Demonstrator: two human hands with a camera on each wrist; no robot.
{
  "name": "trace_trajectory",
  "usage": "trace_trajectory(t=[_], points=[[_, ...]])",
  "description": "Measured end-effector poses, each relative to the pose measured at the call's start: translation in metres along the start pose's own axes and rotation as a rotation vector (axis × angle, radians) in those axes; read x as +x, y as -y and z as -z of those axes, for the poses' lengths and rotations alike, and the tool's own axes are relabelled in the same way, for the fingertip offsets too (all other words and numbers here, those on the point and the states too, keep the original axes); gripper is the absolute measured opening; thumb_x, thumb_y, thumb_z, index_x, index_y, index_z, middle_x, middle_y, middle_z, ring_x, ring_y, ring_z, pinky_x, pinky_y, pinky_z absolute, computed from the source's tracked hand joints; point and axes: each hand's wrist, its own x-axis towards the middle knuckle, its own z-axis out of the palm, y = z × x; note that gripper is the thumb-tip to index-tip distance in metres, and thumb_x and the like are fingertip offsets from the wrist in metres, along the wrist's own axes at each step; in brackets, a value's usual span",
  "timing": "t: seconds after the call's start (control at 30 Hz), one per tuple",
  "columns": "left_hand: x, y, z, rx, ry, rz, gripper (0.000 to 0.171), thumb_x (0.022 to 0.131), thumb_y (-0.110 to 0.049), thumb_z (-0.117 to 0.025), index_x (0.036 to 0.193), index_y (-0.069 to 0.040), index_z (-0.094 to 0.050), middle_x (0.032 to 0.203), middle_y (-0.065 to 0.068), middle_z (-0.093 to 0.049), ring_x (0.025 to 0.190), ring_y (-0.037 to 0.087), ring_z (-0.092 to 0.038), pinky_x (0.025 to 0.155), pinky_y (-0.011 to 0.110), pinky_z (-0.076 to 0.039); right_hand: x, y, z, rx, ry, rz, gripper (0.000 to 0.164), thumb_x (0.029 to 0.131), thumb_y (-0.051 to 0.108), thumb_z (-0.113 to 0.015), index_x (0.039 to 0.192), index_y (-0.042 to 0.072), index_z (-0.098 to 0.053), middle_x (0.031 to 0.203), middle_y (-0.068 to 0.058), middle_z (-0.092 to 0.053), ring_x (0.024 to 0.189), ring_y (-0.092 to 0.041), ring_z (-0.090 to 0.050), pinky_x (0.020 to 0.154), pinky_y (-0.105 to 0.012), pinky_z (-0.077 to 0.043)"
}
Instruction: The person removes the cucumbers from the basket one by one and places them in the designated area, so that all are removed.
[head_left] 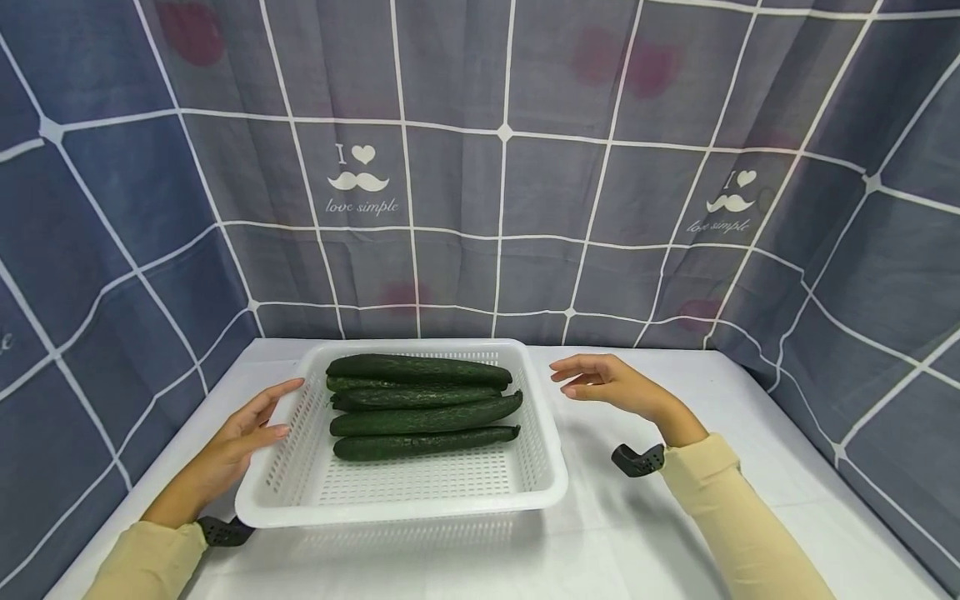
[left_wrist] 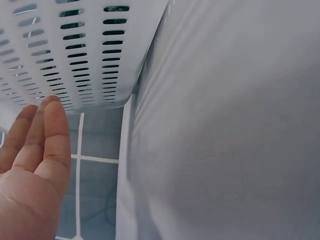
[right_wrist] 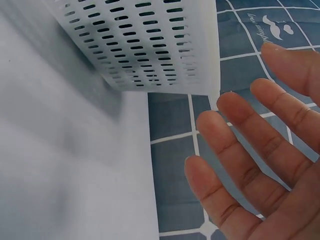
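A white plastic basket (head_left: 408, 512) with slotted walls stands on the white table, left of the middle in the head view. Several long dark green cucumbers (head_left: 426, 419) lie side by side in it, mostly toward its far half. At the basket's left side is my left hand (head_left: 232, 443), its fingers extended and nothing gripped; whether the fingertips touch the rim cannot be told. My right hand (head_left: 619, 388) hovers to the right of the basket, apart from it, with loosely bent, spread fingers (right_wrist: 240, 155) and nothing held.
A white cloth (head_left: 600, 533) covers the table. Grey-blue checked curtains (head_left: 457, 183) with white lines stand close behind the table and along both sides. A black wrist-worn device (head_left: 637, 460) sticks out below the right wrist, and another (head_left: 225, 531) below the left.
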Motion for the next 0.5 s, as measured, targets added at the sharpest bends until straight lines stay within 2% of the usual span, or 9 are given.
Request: trace_trajectory(t=[0.23, 0.5], points=[[0.001, 0.001, -0.001, -0.058, 0.007, -0.025, 0.068, 0.107, 0.010, -0.043, 0.161, -0.031, -0.048, 0.153, -0.014, -0.054, 0.125, 0.008, -0.063, 0.087, 0.032, -0.061, 0.009, 0.007, -0.004, 0.040, -0.012, -0.015, 0.046, 0.102, 0.007, -0.072, 0.145, -0.008, -0.061, 0.140, -0.028, -0.066, 0.125, -0.039, -0.068, 0.100, -0.030, -0.056], [0.001, 0.005, -0.003, -0.075, -0.029, -0.022, 0.067, 0.106, 0.009, -0.043, 0.158, -0.033, -0.051, 0.148, -0.012, -0.057, 0.120, 0.009, -0.065, 0.084, 0.033, -0.062, 0.021, 0.017, -0.006, 0.033, -0.013, 0.003, 0.046, 0.101, 0.005, -0.073, 0.144, -0.007, -0.063, 0.137, -0.026, -0.069, 0.122, -0.043, -0.069, 0.097, -0.030, -0.056]])
